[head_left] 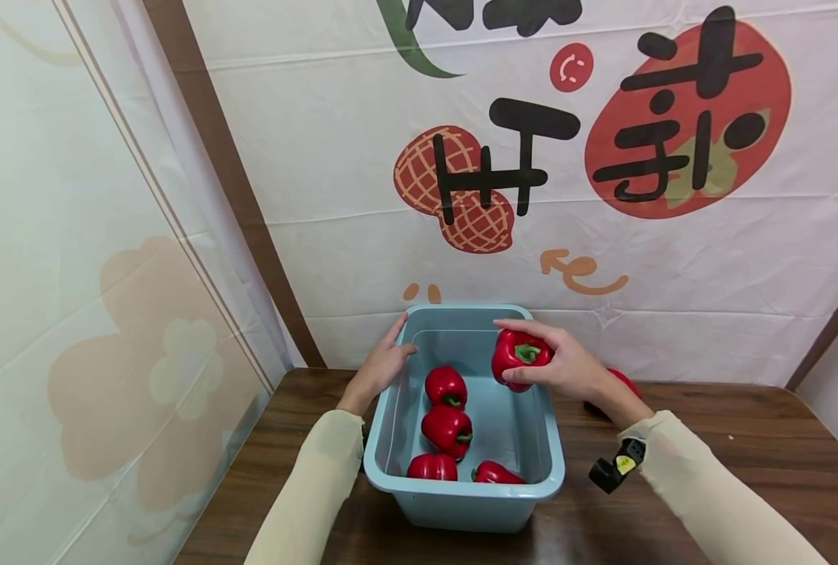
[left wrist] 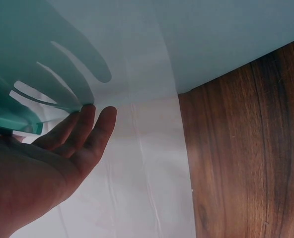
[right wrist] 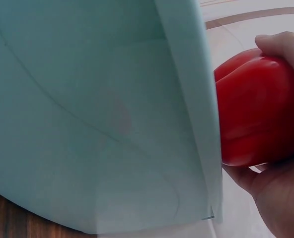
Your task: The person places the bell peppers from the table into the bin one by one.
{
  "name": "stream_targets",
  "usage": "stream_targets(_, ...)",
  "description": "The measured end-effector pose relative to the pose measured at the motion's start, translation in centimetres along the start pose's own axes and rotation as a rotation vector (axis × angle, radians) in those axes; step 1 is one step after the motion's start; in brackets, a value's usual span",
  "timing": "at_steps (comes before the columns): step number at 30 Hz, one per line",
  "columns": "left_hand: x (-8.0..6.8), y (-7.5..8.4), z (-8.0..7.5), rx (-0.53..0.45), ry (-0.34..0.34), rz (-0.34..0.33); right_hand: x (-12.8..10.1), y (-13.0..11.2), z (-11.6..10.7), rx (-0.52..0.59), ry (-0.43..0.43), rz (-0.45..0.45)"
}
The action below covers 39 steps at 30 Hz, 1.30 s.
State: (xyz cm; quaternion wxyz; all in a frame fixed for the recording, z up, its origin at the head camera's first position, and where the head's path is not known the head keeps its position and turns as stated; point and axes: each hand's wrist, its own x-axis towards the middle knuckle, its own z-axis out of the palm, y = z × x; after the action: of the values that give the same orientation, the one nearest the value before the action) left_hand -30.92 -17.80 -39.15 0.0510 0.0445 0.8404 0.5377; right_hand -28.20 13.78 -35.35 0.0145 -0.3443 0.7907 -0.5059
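A light blue plastic basin (head_left: 471, 502) stands on the table. My left hand (head_left: 382, 365) holds its far left rim, thumb over the inside; the left wrist view shows the other fingers (left wrist: 87, 136) against the outer wall. My right hand (head_left: 569, 367) grips a red bell pepper (head_left: 507, 349) with a green stem, held above the right side of the basin, thumb on the near side. Inside the basin lie several more red bell peppers (head_left: 446, 430), mostly along the left and near end. In the right wrist view the basin's wall (right wrist: 112, 99) covers part of the held pepper (right wrist: 261, 109).
The brown wood-grain table (head_left: 730, 471) extends on both sides of the basin. A red object (head_left: 625, 381) lies behind my right forearm, mostly hidden. A printed white cloth (head_left: 348, 235) hangs directly behind the table, another at the left.
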Motion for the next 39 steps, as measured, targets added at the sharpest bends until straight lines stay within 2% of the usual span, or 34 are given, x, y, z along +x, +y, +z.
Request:
stream_targets(20,-0.2,-0.1,0.1,-0.009,-0.006,0.005,-0.1,-0.3,0.7,0.055,-0.039,0.006)
stream_targets(39,-0.2,-0.1,0.0,0.003,0.001,0.012,0.0,0.0,1.6,0.100,-0.113,-0.020)
